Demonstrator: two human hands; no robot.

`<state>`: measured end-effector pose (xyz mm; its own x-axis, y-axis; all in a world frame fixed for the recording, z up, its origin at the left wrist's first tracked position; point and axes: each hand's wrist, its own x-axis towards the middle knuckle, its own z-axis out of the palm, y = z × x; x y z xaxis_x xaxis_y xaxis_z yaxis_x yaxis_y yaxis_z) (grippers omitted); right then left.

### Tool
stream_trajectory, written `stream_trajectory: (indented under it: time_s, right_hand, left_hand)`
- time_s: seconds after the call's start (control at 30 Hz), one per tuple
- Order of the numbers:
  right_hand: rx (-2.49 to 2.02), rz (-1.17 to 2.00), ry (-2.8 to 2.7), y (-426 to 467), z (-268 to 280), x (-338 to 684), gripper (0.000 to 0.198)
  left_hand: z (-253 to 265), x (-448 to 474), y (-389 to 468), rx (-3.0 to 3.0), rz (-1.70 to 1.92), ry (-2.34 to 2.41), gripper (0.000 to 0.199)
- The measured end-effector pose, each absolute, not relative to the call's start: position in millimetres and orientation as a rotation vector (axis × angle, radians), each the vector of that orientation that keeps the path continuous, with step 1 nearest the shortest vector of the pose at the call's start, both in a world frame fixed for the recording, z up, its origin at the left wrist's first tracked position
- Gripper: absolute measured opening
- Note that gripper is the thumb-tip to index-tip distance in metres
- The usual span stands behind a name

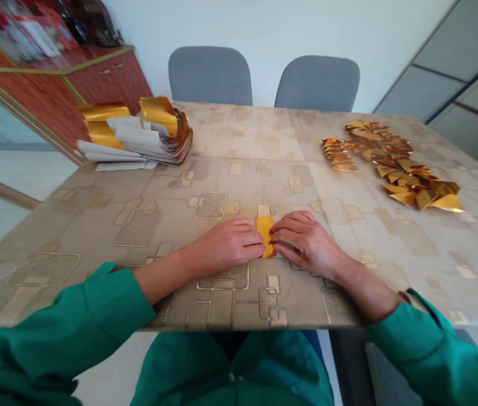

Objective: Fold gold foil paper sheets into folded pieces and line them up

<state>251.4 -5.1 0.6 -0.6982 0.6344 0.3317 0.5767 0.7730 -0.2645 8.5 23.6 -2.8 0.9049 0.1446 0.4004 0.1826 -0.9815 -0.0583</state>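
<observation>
A small strip of gold foil paper (265,228) lies folded on the table near its front edge. My left hand (237,242) holds its left side, the fingers together and pressed onto the paper. From the other side, my right hand (304,241) grips the right edge with curled fingers and thumb. The fingertips hide part of both long edges. At the far left is a thick stack of gold and grey paper sheets (137,138), bent over in a curve. Folded gold paper pieces (385,149) lie overlapping in rows at the right.
A patterned cloth covers the table (260,138). Two grey chairs (210,76) stand behind it against the white wall. A reddish wooden cabinet (107,79) with bags and other items on top is at the back left.
</observation>
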Motion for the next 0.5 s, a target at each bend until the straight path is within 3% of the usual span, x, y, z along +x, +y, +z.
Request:
stream_trajectory:
  time_s: [0.23,0.5]
  right_hand:
    - [-0.878,0.229,-2.606,-5.7,-0.5,254.0,0.019]
    - [-0.959,0.22,-2.607,-10.0,1.4,253.9,0.026]
  left_hand:
    - [-5.2,7.3,24.8,-2.945,-0.626,-0.216,0.03]
    - [-3.1,-15.3,27.0,-3.126,-0.275,-0.235,0.034]
